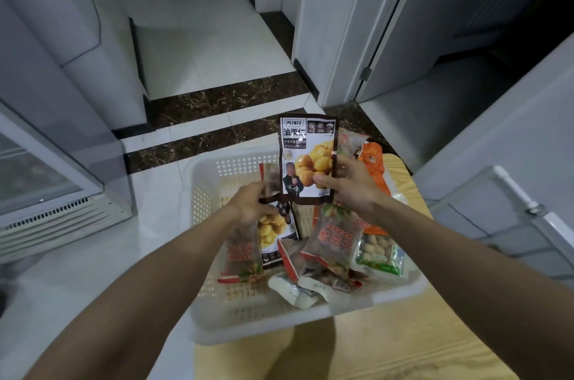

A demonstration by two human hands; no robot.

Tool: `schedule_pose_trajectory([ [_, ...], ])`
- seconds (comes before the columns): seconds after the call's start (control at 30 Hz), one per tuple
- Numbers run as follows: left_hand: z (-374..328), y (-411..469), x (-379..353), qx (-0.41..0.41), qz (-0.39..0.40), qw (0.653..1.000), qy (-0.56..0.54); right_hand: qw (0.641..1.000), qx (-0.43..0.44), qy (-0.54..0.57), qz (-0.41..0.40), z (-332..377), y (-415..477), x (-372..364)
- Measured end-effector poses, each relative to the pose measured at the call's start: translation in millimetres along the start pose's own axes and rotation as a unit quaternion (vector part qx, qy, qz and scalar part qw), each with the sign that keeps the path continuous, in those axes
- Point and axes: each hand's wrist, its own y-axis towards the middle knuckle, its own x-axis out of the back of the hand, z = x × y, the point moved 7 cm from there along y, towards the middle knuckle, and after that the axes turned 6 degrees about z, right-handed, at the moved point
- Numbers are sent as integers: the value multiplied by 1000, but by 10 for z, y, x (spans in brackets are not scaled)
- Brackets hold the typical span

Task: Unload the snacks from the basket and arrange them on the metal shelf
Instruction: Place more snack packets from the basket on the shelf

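1. White basket [264,317] sits at the wooden table's [403,348] left edge, full of snack packets.
2. Both forearms reach forward over the basket's near rim, with the hands close together.
3. Chestnut packet [306,143] is upright over the basket's far side. Long axis is vertical, top pointing up, print facing the camera.
4. Right hand [348,187] pinches its lower right edge, thumb on the front.
5. Left hand [251,205] is curled on the top edge of a second chestnut packet [276,233] lying in the basket.

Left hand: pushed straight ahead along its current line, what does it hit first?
Most likely the lower left corner of the raised chestnut packet held by the right hand, just beyond the left hand. Depth is unclear, so it might pass beneath and reach the far wall of the basket.
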Motion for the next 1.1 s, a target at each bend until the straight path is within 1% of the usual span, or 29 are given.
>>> schedule_pose_trajectory([
  [0.07,-81,-112,113,-21,-32,999,18,1000,7,-4,-2,58,-73,17],
  [0.2,-227,-483,427,-51,-127,990,-27,999,23,10,-23,219,-258,59],
  [0.3,-366,-868,613,-62,-196,970,-126,999,40,14,-32,368,-445,48],
  [0.37,-439,-1114,639,-72,-211,954,-198,998,50,24,-33,460,-599,29],
  [0.47,-428,-1451,609,-78,-232,920,-308,997,59,42,-37,544,-836,-10],
  [0.6,-336,-1863,414,-57,-286,846,-446,996,43,70,-35,530,-1167,-95],
  [0.67,-391,-2035,253,-66,-276,807,-517,995,46,73,-40,526,-1364,-129],
  [0.73,-499,-2175,88,-86,-239,772,-583,995,48,72,-49,511,-1571,-156],
  [0.83,-708,-2387,-96,-126,-189,732,-643,995,30,67,-68,453,-1861,-171],
  [0.97,-1011,-2709,-320,-173,-110,717,-666,992,31,80,-94,472,-2347,-155],
  [1.1,-1191,-3132,-625,-204,-25,728,-654,986,51,76,-138,479,-3042,-186],
])
